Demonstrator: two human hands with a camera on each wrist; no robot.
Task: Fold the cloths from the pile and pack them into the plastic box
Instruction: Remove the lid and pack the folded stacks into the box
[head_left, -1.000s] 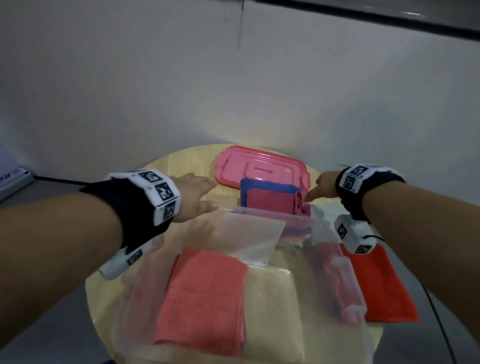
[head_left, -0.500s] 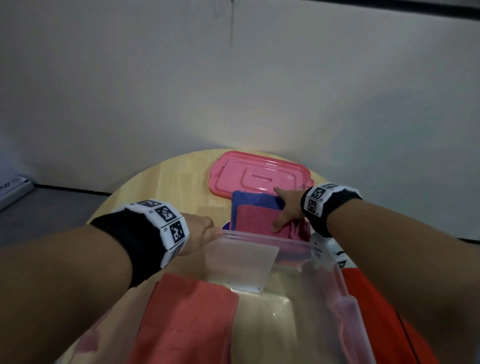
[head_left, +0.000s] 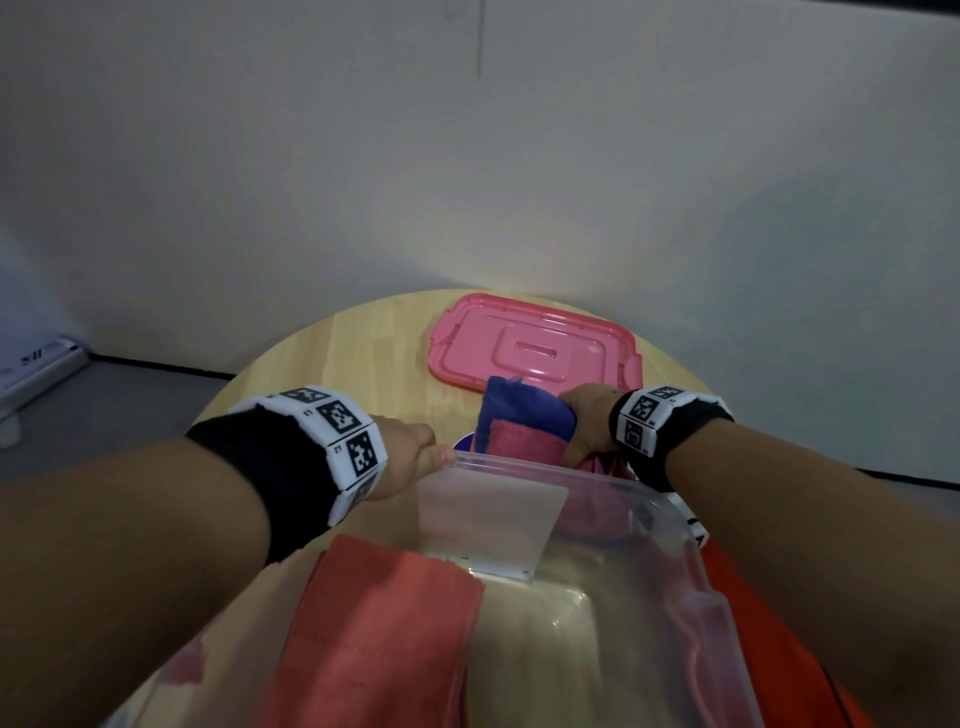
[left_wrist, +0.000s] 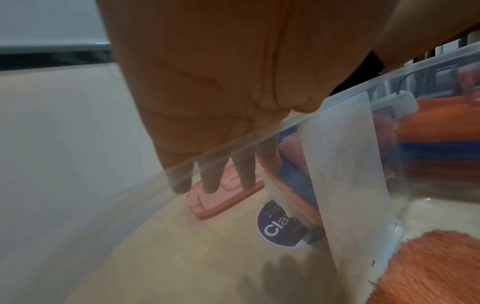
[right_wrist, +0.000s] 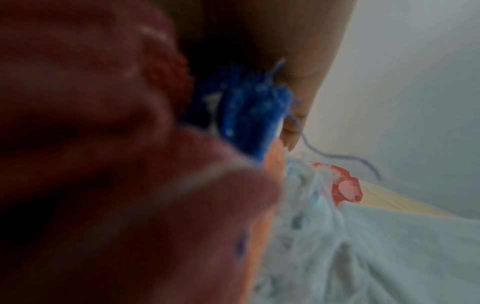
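A clear plastic box (head_left: 597, 475) stands in front of me with a folded coral cloth (head_left: 379, 639) lying inside at its left. My left hand (head_left: 410, 452) holds the far rim near the left corner. In the left wrist view its fingers (left_wrist: 210, 176) hang down the outside of the clear wall (left_wrist: 337, 164). Just behind the box, my right hand (head_left: 587, 426) grips the right end of a stacked blue cloth (head_left: 524, 410) and pink cloth (head_left: 519, 441); the blue edge is lifted. The right wrist view is blurred, with the blue cloth (right_wrist: 249, 115) against a finger.
The pink lid (head_left: 535, 348) lies flat at the back of the round wooden table (head_left: 353, 364), close to the wall. An orange cloth (head_left: 789, 649) lies right of the box under my right arm. A round purple sticker (left_wrist: 280, 226) shows by the far wall.
My right hand went from lying flat on the cloth stack to gripping its right end and raising it. My left hand came onto the box rim. The head view has moved closer.
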